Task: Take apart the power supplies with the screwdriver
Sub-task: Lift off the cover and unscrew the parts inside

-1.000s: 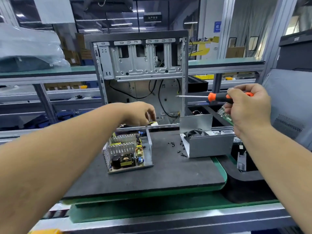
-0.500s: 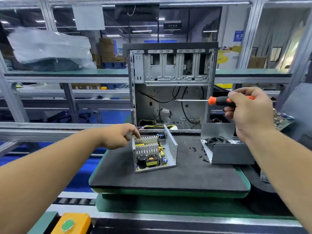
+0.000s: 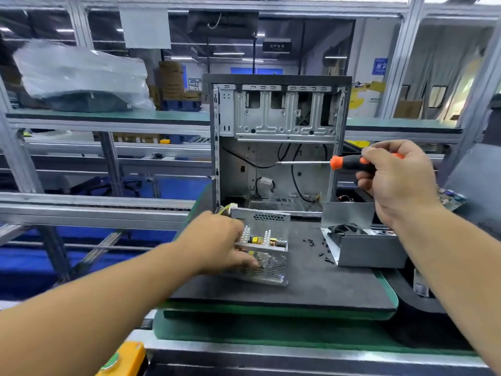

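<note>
An opened power supply, a perforated metal case with its circuit board showing, is tipped up on its edge on the black foam mat. My left hand grips its left side and lower edge. My right hand is raised to the right and holds an orange-and-black screwdriver, its shaft pointing left in the air. A grey cover with a fan lies to the right on the mat. Several small black screws lie between the two parts.
An empty computer case stands upright behind the mat with loose cables inside. A green board sits at far right. A yellow box with a green button is at the bottom left. Metal conveyor rails run along the left.
My left hand has taken hold of the power supply and tipped it up from lying flat onto its edge. My right hand with the screwdriver has stayed raised. The view shifted left.
</note>
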Motion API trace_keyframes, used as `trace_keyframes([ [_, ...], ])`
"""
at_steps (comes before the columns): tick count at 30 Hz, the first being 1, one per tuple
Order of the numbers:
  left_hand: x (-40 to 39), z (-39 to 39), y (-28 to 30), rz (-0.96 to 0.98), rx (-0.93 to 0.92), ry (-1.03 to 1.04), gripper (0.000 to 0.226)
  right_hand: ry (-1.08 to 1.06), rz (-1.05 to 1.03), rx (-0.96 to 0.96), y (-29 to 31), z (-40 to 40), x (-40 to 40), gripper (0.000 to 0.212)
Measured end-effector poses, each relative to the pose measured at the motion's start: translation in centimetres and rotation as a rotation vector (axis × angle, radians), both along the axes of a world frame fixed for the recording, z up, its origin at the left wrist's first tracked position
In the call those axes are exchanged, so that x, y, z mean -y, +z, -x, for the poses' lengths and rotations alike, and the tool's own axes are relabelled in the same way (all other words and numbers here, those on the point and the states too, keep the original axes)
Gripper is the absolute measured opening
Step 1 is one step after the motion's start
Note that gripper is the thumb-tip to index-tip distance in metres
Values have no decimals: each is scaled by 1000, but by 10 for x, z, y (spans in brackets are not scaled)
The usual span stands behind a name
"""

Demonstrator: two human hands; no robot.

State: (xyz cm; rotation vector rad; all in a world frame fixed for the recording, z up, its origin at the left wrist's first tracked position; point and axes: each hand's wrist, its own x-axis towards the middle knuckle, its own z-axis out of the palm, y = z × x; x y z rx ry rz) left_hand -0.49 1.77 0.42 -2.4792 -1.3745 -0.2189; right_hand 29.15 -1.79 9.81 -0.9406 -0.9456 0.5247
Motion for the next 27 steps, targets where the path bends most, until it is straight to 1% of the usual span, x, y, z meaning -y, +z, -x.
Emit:
trace_keyframes([
  [3, 11, -41, -12, -14, 161, 173, 65, 14, -10, -6, 2, 8, -2, 14],
  [6, -2, -69, -11, 12, 250, 281, 63, 34, -17, -4, 2, 15, -3, 16],
  [8, -16, -82, -6, 71, 293, 344, 60, 32, -11, 6, 1, 20, -4, 16],
  [10, -31, -97, 0, 146, 342, 397, 49, 26, -6, 13, 0, 24, -6, 15],
  [12, -42, -110, 5, 234, 375, 401, 38, 19, -10, 18, -1, 26, -7, 15],
  [13, -47, -112, 7, 262, 386, 371, 39, 17, -14, 20, -1, 27, -8, 15],
  [15, -51, -103, 14, 257, 430, 315, 50, 22, -25, 18, 0, 24, -7, 15],
  [16, -54, -91, 17, 198, 485, 317, 52, 25, -31, 14, 0, 22, -6, 15],
  [17, -59, -74, 20, 138, 557, 323, 49, 28, -37, 8, 0, 19, -5, 14],
  [19, -69, -37, 23, 89, 761, 365, 38, 29, -38, 0, -2, 17, -5, 15],
  [20, -76, -18, 21, 119, 841, 416, 32, 29, -32, -1, -3, 17, -5, 15],
  [22, -85, 9, 11, 280, 965, 539, 18, 35, -18, -9, -5, 20, -6, 16],
  [23, -91, 17, 0, 410, 1043, 624, 18, 43, -13, -14, -6, 22, -7, 16],
  [24, -93, 21, -8, 535, 1132, 657, 23, 52, -11, -18, -7, 25, -7, 16],
  [25, -94, 24, -15, 651, 1253, 622, 25, 61, -8, -20, -8, 28, -7, 16],
  [26, -94, 25, -18, 706, 1346, 614, 24, 69, -4, -20, -9, 31, -7, 16],
  [27, -95, 25, -18, 785, 1396, 587, 24, 76, -1, -19, -10, 34, -7, 15],
])
